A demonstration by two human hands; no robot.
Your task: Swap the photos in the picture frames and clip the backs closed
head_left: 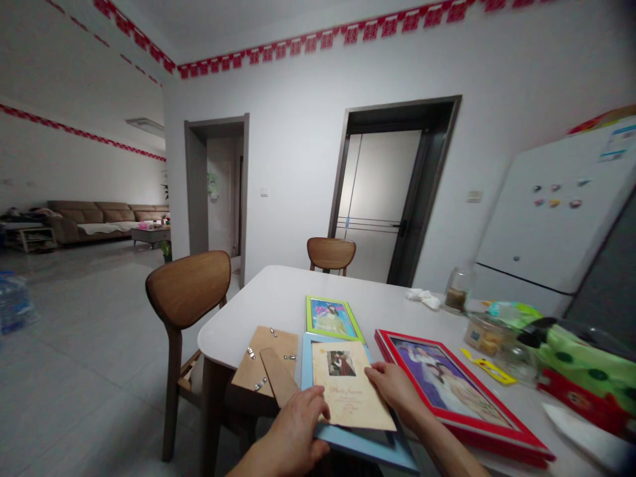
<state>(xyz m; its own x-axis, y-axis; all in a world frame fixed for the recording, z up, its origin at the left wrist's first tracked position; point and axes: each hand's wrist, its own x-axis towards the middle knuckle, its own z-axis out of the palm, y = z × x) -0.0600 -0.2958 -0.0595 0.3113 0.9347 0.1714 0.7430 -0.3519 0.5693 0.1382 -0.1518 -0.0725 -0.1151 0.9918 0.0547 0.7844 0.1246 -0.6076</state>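
Note:
A cream printed card (352, 387) with a small photo of people near its top lies over a light blue picture frame (358, 442). My left hand (298, 424) is closed at the card's lower left edge, beside the frame's side. On the opposite edge, my right hand (395, 387) grips the card, its fingers partly hidden. Left of the frame rests a brown backing board (275, 341) with metal clips and a stand leg, partly over the table edge. Behind the blue frame lies a green-rimmed framed photo (330, 318).
Red picture frames (464, 384) are stacked on the right of the white table (285, 281). Beyond them are a glass jar (457, 289), a yellow packaged item (489, 368), a food tub (484, 331) and bags. Wooden chairs (191, 288) stand around the table.

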